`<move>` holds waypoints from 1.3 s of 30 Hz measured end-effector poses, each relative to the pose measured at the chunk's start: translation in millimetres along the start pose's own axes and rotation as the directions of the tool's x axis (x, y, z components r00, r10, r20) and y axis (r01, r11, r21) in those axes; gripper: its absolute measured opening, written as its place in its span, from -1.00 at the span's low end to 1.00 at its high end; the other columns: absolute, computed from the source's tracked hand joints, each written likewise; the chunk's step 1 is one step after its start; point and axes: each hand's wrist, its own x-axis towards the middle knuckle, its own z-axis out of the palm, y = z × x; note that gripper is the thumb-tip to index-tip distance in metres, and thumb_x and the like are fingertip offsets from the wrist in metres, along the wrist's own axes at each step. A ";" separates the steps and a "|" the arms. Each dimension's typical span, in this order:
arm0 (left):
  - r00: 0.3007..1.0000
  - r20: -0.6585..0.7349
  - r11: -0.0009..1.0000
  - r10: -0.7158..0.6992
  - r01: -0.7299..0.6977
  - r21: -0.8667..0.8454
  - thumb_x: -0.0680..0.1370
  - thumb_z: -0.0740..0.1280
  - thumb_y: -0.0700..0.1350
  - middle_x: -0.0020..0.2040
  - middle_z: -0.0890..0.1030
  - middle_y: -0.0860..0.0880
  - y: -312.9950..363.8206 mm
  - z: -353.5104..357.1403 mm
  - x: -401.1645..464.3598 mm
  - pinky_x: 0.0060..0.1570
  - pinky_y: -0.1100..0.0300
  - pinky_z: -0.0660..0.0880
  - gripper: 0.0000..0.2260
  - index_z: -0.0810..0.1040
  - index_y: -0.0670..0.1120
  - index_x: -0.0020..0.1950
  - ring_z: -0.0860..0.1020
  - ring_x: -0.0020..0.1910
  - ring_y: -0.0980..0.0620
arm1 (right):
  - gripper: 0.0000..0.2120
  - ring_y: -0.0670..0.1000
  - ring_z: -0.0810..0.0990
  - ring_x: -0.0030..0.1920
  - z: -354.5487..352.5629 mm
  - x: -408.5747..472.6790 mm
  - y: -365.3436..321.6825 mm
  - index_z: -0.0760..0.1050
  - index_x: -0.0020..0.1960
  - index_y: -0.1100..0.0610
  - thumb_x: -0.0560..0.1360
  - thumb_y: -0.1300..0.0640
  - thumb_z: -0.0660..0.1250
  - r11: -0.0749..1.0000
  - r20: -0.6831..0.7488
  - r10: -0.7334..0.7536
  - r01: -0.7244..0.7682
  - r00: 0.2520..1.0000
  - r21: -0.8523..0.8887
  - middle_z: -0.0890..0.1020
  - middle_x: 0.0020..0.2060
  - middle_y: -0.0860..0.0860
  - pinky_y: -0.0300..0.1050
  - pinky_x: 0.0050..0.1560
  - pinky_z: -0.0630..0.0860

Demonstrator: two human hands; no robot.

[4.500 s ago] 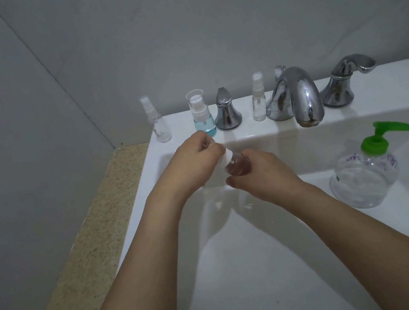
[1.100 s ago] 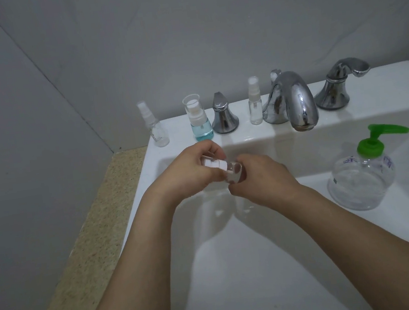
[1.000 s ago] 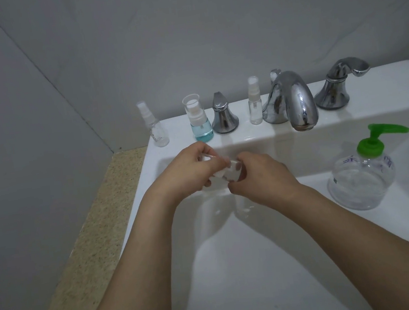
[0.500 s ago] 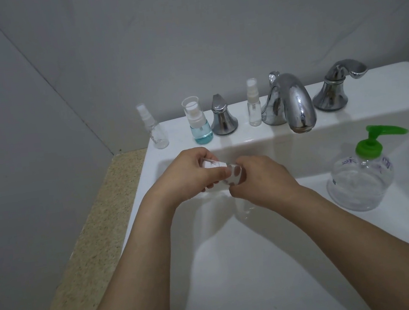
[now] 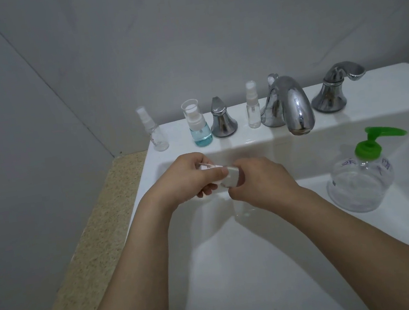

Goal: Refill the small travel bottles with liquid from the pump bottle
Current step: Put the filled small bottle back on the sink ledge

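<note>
Over sink (image 5: 264, 264): travel bottle (image 5: 230, 178) lying sideways, left hand (image 5: 188, 180) pinching cap end, right hand (image 5: 259, 181) gripping body.

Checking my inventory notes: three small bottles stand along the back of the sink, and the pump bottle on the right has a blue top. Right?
Not quite: the pump bottle has a green top, as the head view shows. Three small bottles do stand along the back of the sink.

Both forearms reach forward, left hand (image 5: 188, 176) and right hand (image 5: 259, 181) meeting fingertip to fingertip, fingers curled.
</note>
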 end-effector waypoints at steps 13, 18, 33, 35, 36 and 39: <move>0.998 0.017 0.997 0.065 -0.065 0.037 0.29 0.53 0.06 -0.25 0.68 -0.06 0.0 -3.0 -2.7 -0.22 0.11 0.48 -0.61 0.63 -0.17 -0.02 0.58 -0.31 0.04 | -0.83 -0.01 0.54 -0.11 -5.0 -4.1 -1.7 0.43 -0.12 -0.01 0.39 -0.03 0.37 0.999 0.113 0.018 -0.022 0.993 0.031 0.56 -0.17 -0.10 -0.02 0.05 0.48; 0.991 0.076 0.989 0.113 -0.120 0.091 0.33 0.52 0.04 -0.19 0.63 -0.02 -1.2 -4.8 -3.1 -0.14 0.10 0.45 -0.75 0.64 -0.05 -0.09 0.52 -0.25 0.06 | -0.85 -0.03 0.58 -0.16 -2.0 -2.2 3.2 0.45 -0.17 0.00 0.37 0.02 0.41 0.989 0.221 0.000 -0.033 0.975 0.143 0.57 -0.16 -0.10 -0.11 -0.14 0.52; 0.967 -0.200 0.949 0.157 -0.204 -0.240 0.33 0.57 -0.11 -0.12 0.70 0.07 9.5 -7.7 -8.0 -0.16 0.12 0.48 -0.60 0.57 -0.09 0.12 0.57 -0.18 0.02 | -0.66 -0.12 0.58 -0.13 -2.7 -0.9 -4.3 0.48 0.06 0.06 0.36 0.04 0.52 0.844 0.001 -0.005 0.004 1.000 0.537 0.59 -0.17 -0.16 -0.24 -0.20 0.48; 0.980 -0.137 0.952 0.146 -0.177 -0.250 0.33 0.55 -0.08 -0.04 0.74 0.02 10.9 -7.7 -10.6 -0.09 0.09 0.49 -0.57 0.58 -0.09 0.16 0.63 -0.09 0.01 | -0.64 -0.13 0.59 -0.08 -1.1 1.3 -4.5 0.49 0.07 0.02 0.34 0.05 0.53 0.827 -0.036 -0.003 0.023 0.999 0.562 0.62 -0.13 -0.15 -0.18 -0.08 0.54; 0.984 -0.105 0.961 0.146 -0.167 -0.222 0.33 0.55 -0.07 0.00 0.74 -0.04 11.2 -7.2 -11.2 -0.07 0.09 0.49 -0.57 0.60 -0.11 0.17 0.65 -0.06 0.01 | -0.62 -0.14 0.59 -0.05 -0.5 2.6 -4.4 0.49 0.08 -0.01 0.32 0.03 0.54 0.816 -0.043 0.000 0.025 0.999 0.578 0.63 -0.09 -0.14 -0.12 -0.02 0.56; 0.975 -0.132 0.964 0.180 -0.201 -0.174 0.32 0.54 -0.08 0.00 0.73 -0.08 12.6 -6.5 -12.8 -0.12 0.17 0.52 -0.66 0.63 -0.06 0.07 0.65 -0.10 0.06 | -0.49 -0.15 0.57 0.03 2.3 4.4 -5.5 0.46 0.18 -0.07 0.29 -0.01 0.56 0.805 -0.066 -0.020 0.055 0.998 0.591 0.60 0.04 -0.14 -0.06 0.11 0.55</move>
